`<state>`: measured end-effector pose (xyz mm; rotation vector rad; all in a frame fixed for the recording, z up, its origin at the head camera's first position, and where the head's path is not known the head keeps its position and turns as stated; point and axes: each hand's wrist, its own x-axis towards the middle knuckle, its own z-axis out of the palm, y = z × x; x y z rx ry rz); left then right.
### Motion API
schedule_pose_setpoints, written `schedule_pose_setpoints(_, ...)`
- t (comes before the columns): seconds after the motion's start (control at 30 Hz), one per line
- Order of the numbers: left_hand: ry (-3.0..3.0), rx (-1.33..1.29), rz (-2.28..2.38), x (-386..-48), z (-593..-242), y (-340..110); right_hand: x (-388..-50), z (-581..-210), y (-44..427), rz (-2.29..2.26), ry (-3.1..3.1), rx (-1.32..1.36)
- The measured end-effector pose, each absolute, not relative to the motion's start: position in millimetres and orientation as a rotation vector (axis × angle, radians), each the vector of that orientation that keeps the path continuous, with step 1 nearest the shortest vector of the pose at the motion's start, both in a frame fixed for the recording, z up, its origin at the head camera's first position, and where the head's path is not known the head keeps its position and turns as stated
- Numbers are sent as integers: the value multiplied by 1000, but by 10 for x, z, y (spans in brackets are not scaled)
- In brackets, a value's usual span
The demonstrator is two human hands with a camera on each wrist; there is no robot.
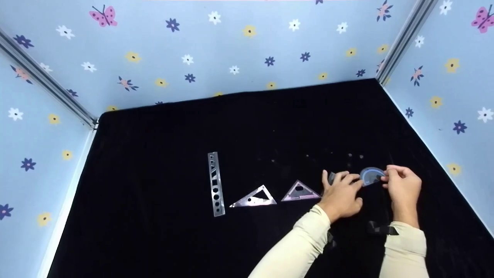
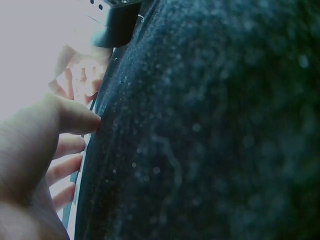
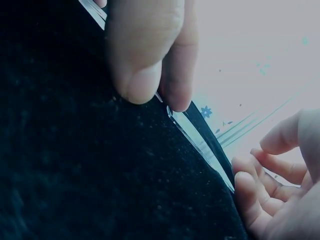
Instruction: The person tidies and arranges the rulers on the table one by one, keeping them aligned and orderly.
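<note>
In the head view a blue-marked clear protractor (image 1: 371,175) lies on black cloth between the hands. My right hand (image 1: 403,187) pinches its right edge with curled fingertips. My left hand (image 1: 342,197) is spread palm down, its fingertips beside the protractor's left end. A greyish clear piece (image 1: 331,177) shows between the left fingers; its kind is mostly hidden. Seen from the right wrist, the protractor (image 3: 200,142) is a thin pale edge running from the left fingertips to the right hand (image 3: 275,190). The left wrist view shows my left hand (image 2: 35,145) with its thumb near the cloth.
Left of the hands lie a pink-edged set square (image 1: 295,196), a longer clear set square (image 1: 252,200) and an upright stencil ruler (image 1: 216,185). Patterned blue walls (image 1: 231,46) border the black cloth (image 1: 154,173) at the back and sides.
</note>
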<state>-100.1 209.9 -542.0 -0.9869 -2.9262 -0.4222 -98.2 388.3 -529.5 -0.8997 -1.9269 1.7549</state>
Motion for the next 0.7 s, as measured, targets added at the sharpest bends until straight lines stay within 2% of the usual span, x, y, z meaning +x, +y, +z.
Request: schedule_pose_setpoints(0.7,-2916,-1024,-415,-986,-5381,2133,-1005,-5328,3818,1733,-1958,-772)
